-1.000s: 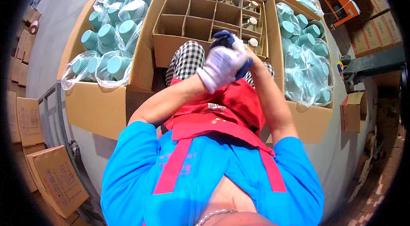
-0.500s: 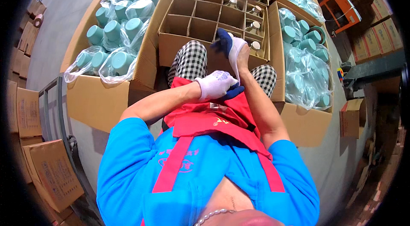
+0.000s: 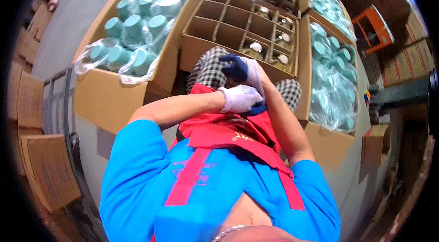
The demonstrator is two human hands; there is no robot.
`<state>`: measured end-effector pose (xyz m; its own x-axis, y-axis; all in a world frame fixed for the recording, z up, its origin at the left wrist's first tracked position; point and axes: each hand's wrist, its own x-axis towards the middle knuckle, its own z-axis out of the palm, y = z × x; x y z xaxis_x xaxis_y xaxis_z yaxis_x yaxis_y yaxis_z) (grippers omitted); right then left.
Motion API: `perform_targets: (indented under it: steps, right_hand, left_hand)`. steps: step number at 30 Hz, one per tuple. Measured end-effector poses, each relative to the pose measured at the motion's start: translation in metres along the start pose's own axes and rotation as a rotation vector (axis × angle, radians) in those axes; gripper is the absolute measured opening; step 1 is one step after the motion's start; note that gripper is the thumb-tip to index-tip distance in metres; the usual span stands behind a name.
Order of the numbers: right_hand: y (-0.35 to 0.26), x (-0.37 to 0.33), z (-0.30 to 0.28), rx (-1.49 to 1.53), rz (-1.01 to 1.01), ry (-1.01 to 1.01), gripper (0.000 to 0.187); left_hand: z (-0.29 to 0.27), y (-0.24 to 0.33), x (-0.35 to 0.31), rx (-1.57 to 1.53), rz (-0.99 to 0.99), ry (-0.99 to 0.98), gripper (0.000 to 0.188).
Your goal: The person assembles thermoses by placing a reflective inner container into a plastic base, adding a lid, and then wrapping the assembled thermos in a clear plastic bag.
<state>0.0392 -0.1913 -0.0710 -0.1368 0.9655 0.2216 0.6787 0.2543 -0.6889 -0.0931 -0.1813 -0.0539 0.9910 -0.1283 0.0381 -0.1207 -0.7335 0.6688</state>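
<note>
My two hands meet over my lap, both in pale lilac work gloves with dark blue coated palms and fingers. My left hand (image 3: 242, 99) is closed at my right wrist, gripping the cuff of the right glove (image 3: 255, 77); its fingertips are partly hidden. My right hand (image 3: 240, 68) points forward and left, its blue fingers somewhat bent and apart, holding nothing. Just ahead stands a divided carton (image 3: 215, 47); several glass bottles with silvery caps, such as a bottle (image 3: 254, 49), sit in its right-hand compartments.
An open carton (image 3: 109, 100) of turquoise cups in clear plastic bags stands at left. At right is another carton (image 3: 327, 143) of wrapped turquoise cups. A metal rail (image 3: 66, 105) and stacked boxes (image 3: 50, 169) line the far left; an orange frame (image 3: 372, 27) stands at back right.
My right hand has drawn back from the divided carton toward my lap, and the cuff is less stretched. My left hand keeps its grip. The surroundings have shifted with the head view.
</note>
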Motion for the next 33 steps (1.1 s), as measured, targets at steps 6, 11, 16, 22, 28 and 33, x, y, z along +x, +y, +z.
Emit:
perform_targets:
  steps: [6,11,16,22,28,33]
  right_hand:
    - [0.053,-0.019,0.019,0.378,0.096,-0.030,0.039]
    - [0.066,-0.035,0.044,0.248,0.444,0.170,0.047]
    - [0.129,-0.045,0.065,1.038,0.698,-0.177,0.033]
    - [0.122,-0.034,0.048,1.252,1.052,0.504,0.052]
    - [0.069,-0.030,0.033,0.792,0.238,0.007,0.029]
    - [0.034,-0.046,-0.012,0.840,0.005,-0.053,0.054]
  left_hand:
    - [-0.001,0.028,-0.001,-0.044,0.138,0.016,0.022]
    - [-0.012,0.029,-0.008,0.112,0.010,-0.126,0.014]
    - [0.034,0.005,0.003,0.010,0.075,-0.024,0.016]
    - [0.016,0.015,0.006,-0.026,0.011,0.028,0.043]
    - [0.004,0.038,0.003,0.052,0.034,-0.061,0.016]
    - [0.022,0.035,0.004,-0.750,0.050,-0.314,0.016]
